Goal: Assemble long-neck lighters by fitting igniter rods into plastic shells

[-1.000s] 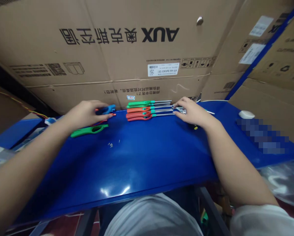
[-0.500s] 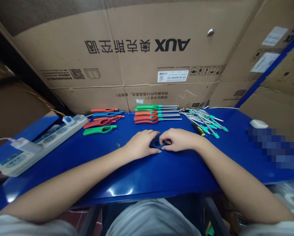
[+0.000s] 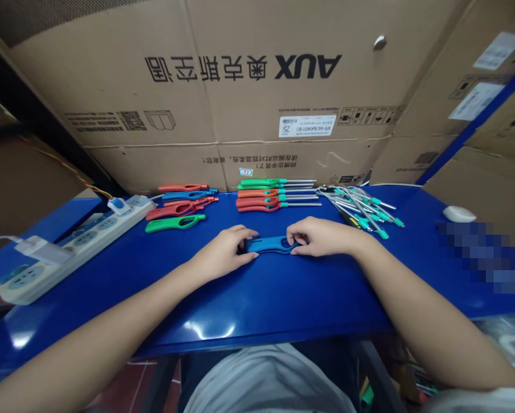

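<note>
A blue lighter handle (image 3: pixel 268 245) lies sideways between my two hands, just above or on the blue table; I cannot tell which. My left hand (image 3: pixel 227 249) grips its left end between thumb and fingers. With fingers curled, my right hand (image 3: pixel 315 238) pinches the right end, by the looped trigger opening. Behind them, handles with metal tubes are stacked in green (image 3: pixel 257 182), orange (image 3: pixel 255 194) and red (image 3: pixel 255 205). Left of these lie handles without tubes, among them a green one (image 3: pixel 173 223) and a blue one (image 3: pixel 182 196).
Several metal tubes with teal ends (image 3: pixel 369 209) are heaped at the back right, with a yellow-black screwdriver (image 3: pixel 351 221) partly under them. A white power strip (image 3: pixel 85 244) runs along the left. A cardboard wall (image 3: pixel 240 115) closes off the back. A white mouse-like object (image 3: pixel 459 214) lies at right.
My left hand has slid left, away from my right hand, uncovering the blue handle. The small metal bits seen left of my hands are now hidden. The camera view has shifted slightly.
</note>
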Demonstrator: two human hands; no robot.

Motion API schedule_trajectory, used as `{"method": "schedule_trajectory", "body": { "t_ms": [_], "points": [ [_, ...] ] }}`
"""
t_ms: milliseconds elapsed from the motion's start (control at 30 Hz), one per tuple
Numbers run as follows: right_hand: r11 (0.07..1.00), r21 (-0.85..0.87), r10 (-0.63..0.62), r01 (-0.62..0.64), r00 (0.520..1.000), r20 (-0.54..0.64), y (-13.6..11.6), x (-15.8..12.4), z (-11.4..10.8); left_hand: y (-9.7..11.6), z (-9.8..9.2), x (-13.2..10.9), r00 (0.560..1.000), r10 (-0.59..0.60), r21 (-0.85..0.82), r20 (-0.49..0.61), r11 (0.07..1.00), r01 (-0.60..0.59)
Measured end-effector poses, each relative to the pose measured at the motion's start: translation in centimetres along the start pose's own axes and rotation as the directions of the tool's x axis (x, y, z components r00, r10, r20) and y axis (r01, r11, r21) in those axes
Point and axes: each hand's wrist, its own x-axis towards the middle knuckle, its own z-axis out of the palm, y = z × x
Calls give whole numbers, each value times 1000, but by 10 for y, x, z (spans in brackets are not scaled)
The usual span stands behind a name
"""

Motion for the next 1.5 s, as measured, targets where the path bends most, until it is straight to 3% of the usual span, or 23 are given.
{"method": "schedule_trajectory", "body": {
  "t_ms": [233,467,767,1033,1167,1300,1500],
  "points": [
    [993,120,-3,8,999,-40,5,0,-2,1,3,-2,1000,10,-20,-8,1000,-11],
    [985,167,-8,42,981,-195,7,-4,-6,0,6,-1,999,-2,-30,-42,1000,1],
    [992,110,71,-55,988,-140,15,-10,-13,2,7,-2,999,27,-16,-47,999,-28],
    [986,145,69,-85,991,117,7,-6,-3,0,11,-3,999,23,1,-47,1000,-23],
    [993,38,103,-109,985,139,1,0,2,3,9,-5,998,41,39,-53,998,-39],
    [991,-55,124,-119,986,113,0,2,3,12,3,-9,988,135,161,-71,979,-123],
    [987,-78,145,-138,985,95,2,-1,2,23,5,-14,969,239,208,63,946,-247]
  ]
}}
